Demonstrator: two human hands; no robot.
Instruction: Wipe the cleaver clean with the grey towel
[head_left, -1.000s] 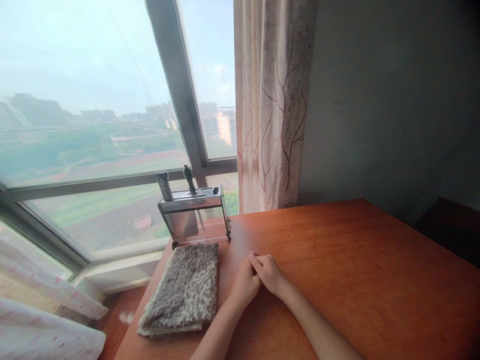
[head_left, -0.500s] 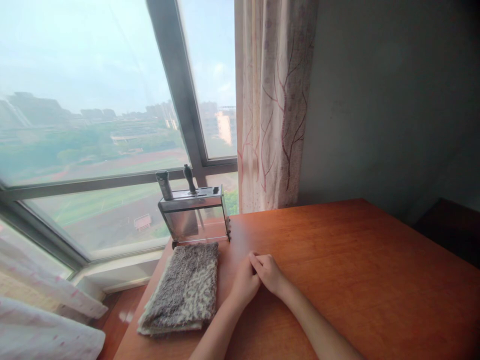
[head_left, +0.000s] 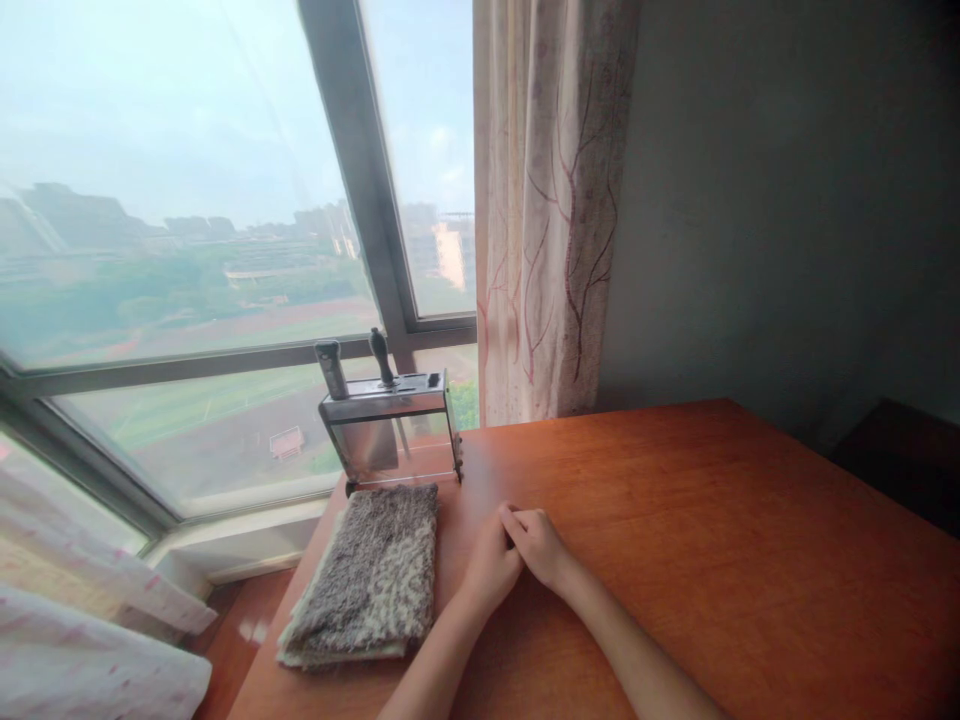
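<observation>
**Hands Joined on Table, Folded Cloth Nearest**

Resting together on the wooden table [head_left: 675,520], the left hand [head_left: 491,565] and right hand [head_left: 541,548] touch at the fingers, the right laid partly over the left. Neither hand holds anything; the fingers are loosely curled against each other, and both forearms lie on the tabletop.

Nearest item: a folded cloth [head_left: 371,575], mottled grey-brown with a pale underside, lying flat just beside the left hand at the table's left edge, apart from it. Judged soft, light and limp; it would sag if lifted by one corner. The folded edge on the side facing the hand appears the soundest place to pinch, or both short ends if the fold is to be kept.

Beyond the cloth, touching or nearly touching its far end, stands a metal knife rack [head_left: 390,425] with clear panels. Two dark handles [head_left: 356,360] rise from its top. Rack judged rigid and heavier; blades inside call for caution.

Background: a large window [head_left: 187,250] and a patterned curtain [head_left: 547,200] by the wall.
</observation>
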